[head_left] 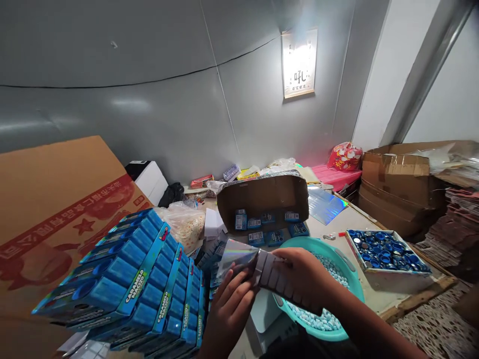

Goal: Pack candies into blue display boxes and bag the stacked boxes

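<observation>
My right hand [301, 271] grips a pale, segmented cardboard piece [266, 267], fingers closed along its far side. At the other end, my left hand [235, 294] is closed on the same piece, beside a thin, shiny sheet or flap [237, 254] that sticks up to the left. Whether flap and piece are one cannot be made out. Beneath my right forearm stands a turquoise basin [358, 294] holding pale blue candies [314, 319]. Left of my left hand rise stacked blue display boxes [138, 284] lettered CARAMELO.
Small blue packs [256, 238] lie in and before an open brown carton [262, 194]. A shallow box [389, 271] of blue round caps sits right. A big carton [56, 209] stands left, a bag of light pieces [187, 224] behind the stack. Cartons [396, 184] stand far right.
</observation>
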Demonstrator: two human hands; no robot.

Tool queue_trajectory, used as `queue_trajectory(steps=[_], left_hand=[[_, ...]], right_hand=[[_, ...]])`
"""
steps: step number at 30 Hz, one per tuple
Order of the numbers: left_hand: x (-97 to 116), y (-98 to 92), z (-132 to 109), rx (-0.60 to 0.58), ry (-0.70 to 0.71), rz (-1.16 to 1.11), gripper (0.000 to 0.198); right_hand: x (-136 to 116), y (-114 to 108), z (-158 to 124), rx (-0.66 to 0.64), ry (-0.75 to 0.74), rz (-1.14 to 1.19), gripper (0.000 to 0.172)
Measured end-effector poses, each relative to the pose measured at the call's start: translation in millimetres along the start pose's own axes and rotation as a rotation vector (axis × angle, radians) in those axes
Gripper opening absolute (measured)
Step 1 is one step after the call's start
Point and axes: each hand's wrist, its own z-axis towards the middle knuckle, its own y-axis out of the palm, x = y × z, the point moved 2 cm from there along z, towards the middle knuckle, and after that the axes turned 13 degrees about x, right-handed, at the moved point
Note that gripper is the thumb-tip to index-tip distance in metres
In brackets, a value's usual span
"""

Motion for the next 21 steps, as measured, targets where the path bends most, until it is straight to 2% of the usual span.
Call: queue_trajectory(steps=[2, 3, 6, 8, 9, 11, 12, 14, 17, 19, 21], left_hand=[[2.5, 3.1, -2.8, 0.057, -0.13, -0.142, 0.021], [4.2, 4.6, -4.0, 0.1, -0.239, -0.225, 0.02], [7.5, 5.3, -8.9, 0.284, -0.76, -0.464, 0.012], [9.0, 3.0, -13.3, 0.346, -1.116, -0.586, 0.009], [9.4, 0.8, -14.8, 0.357, -1.251, -0.637, 0.014], [8.5, -5.9, -16.2, 0.362, -1.455, -0.705, 0.025], [7.4, -10.3, -16.3, 0.383, -1.545, -0.72, 0.03], [5.8, -19.3, -14.9, 0.464, -1.716, -0.747, 0.037], [7.4, -29.4, -8.7, 0.577, -1.905, -0.815, 0.046], [10.9, -32.9, -3.2, 0.611, -1.952, -0.878, 0.048], [15.6, -35.2, 1.1, 0.634, -1.971, -0.917, 0.046]], right_hand=[[19.7, -0.2, 2.8, 0.005, 0.076, 0.008, 0.028], [34.2, -0.9, 3.1, 0.018, 0.111, -0.004, 0.028], [93.0, -2.0, -5.6, 0.033, 0.252, -0.197, 0.029], [134.5, 0.7, -19.5, -0.016, 0.399, -0.394, 0.027], [150.9, 3.7, -26.9, -0.029, 0.45, -0.456, 0.026], [169.5, 12.4, -37.9, -0.015, 0.499, -0.546, 0.035], [169.9, 17.7, -40.0, 0.006, 0.482, -0.573, 0.042], [152.1, 28.0, -36.5, 0.07, 0.337, -0.531, 0.049], [92.2, 36.8, -20.0, 0.094, 0.02, -0.132, 0.043], [48.3, 37.7, -9.6, -0.022, -0.072, 0.241, 0.042], [13.4, 37.4, -3.4, -0.177, -0.078, 0.531, 0.045]])
